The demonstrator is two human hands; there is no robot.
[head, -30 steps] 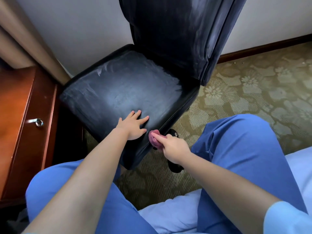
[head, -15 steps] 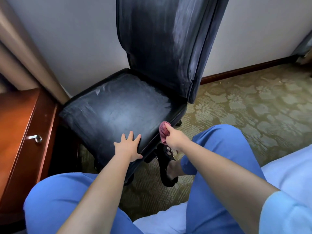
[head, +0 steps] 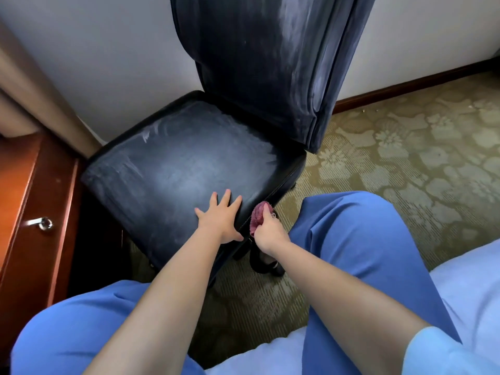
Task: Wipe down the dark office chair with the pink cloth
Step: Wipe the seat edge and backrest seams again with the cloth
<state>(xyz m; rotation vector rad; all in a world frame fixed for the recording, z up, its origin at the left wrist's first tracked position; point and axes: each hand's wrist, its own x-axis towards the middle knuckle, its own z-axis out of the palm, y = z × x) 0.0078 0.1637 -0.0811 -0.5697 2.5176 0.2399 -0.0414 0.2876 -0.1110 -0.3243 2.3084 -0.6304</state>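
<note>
left grip [head: 220, 221]: flat, fingers spread, pressing down | right grip [head: 267, 231]: fingers curled, bunching something, arm extended

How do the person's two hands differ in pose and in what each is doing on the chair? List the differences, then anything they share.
The left hand lies flat with fingers spread on the seat top; the right hand is curled, gripping the pink cloth. The left hand holds nothing; the right presses the cloth against the seat's front edge. Both are on the front of the dark office chair.

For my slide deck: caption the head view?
Left hand braces the chair seat while right hand wipes its edge with pink cloth.
</note>
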